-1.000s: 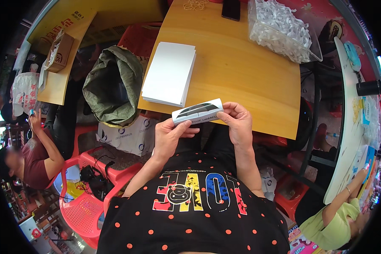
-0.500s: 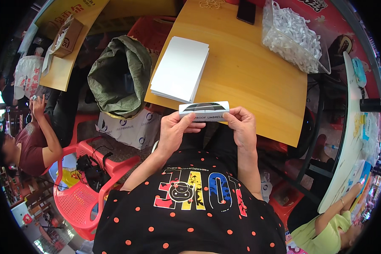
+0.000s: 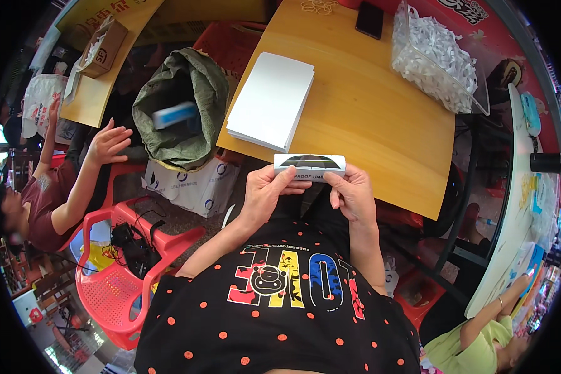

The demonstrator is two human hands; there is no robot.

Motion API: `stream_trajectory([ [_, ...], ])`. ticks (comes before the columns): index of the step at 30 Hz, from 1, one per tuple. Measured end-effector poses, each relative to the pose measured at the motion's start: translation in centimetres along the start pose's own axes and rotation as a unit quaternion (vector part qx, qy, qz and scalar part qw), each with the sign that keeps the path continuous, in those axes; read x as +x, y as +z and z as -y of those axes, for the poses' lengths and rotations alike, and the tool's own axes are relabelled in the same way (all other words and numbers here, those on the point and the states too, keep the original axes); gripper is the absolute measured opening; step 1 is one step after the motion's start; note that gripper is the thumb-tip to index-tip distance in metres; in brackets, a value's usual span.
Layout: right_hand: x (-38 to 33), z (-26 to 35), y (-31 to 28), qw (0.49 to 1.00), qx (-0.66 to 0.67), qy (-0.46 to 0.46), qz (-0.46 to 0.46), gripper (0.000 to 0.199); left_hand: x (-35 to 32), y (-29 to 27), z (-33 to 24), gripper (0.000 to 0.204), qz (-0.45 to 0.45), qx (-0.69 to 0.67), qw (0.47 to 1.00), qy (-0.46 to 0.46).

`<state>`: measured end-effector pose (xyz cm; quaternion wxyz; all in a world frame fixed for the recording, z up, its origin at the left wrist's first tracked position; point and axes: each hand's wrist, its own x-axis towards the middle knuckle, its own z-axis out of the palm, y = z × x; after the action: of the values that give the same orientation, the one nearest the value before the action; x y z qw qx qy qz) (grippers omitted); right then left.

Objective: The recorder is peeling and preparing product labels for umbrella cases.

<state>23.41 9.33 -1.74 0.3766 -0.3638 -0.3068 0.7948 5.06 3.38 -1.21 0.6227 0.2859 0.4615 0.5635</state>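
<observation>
Between my two hands, in front of my chest at the near edge of the table, is a rolled sheet of printed paper [image 3: 318,164] with a black umbrella picture and lettering on it. My left hand [image 3: 265,194] pinches its left part, thumb in front and fingers beneath. At its right end my right hand [image 3: 353,194] grips with thumb and curled fingers. A stack of white paper sheets [image 3: 271,100] lies just beyond, on the left side of the wooden table [image 3: 361,118].
Left of the table stands an open green sack [image 3: 202,134], with a blurred blue-and-white object [image 3: 174,116] at its mouth. A co-worker's hand [image 3: 110,143] stretches toward it. A clear bin of white strips [image 3: 439,59] and a phone [image 3: 369,20] sit far right. A red chair [image 3: 109,287] stands lower left.
A co-worker's arm has swung out toward the sack, and a blurred blue-and-white object has appeared at its mouth. My right fingers have curled, covering more of the rolled sheet's lettering.
</observation>
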Motion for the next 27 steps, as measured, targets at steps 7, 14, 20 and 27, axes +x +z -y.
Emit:
stream_trajectory([
  [7, 0.0, -0.8, -0.6, 0.999, -0.018, -0.044, -0.024, 0.014, 0.0, -0.1, 0.0, 0.029, 0.029, -0.007, 0.999, -0.025],
  [14, -0.1, -0.5, -0.7, 0.998, -0.033, -0.054, -0.02, 0.014, 0.1, 0.4, 0.2, 0.021, 0.011, 0.031, 0.999, -0.024],
  [20, 0.0, -0.6, -0.8, 0.998, -0.011, -0.055, 0.001, 0.014, 0.5, 0.3, 0.6, 0.02, 0.004, 0.023, 1.0, -0.002],
  [27, -0.2, -0.1, -0.6, 0.998, -0.013, -0.058, -0.003, 0.015, 1.2, 0.3, 0.4, 0.02, 0.003, -0.012, 1.0, -0.022],
])
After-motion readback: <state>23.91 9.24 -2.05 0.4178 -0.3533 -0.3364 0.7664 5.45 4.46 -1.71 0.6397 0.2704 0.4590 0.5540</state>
